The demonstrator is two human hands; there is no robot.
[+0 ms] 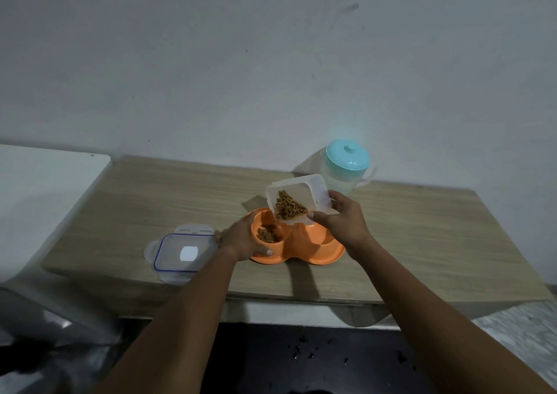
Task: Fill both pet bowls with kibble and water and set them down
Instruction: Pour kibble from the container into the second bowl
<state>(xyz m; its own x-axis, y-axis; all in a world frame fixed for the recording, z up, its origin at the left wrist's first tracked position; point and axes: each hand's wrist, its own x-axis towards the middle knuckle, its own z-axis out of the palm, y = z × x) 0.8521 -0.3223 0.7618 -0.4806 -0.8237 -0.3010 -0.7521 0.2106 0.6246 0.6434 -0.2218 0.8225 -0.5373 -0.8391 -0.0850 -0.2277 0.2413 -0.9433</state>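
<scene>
An orange double pet bowl [319,253] sits on the wooden table [150,200]. Its left cup holds a small heap of brown kibble [268,234]; the right cup looks bare. My left hand [238,239] grips the bowl's left rim, thumb over the front edge. My right hand [340,215] holds a clear plastic container [297,189] tilted over the left cup, with kibble piled at its lower corner. A clear water jug with a teal lid [346,156] stands behind, near the wall.
The container's clear lid with a blue seal [180,252] lies flat left of the bowl. A white surface [45,188] adjoins the table's left end. A grey wall rises behind. A dark floor with scattered bits lies below the table's front edge.
</scene>
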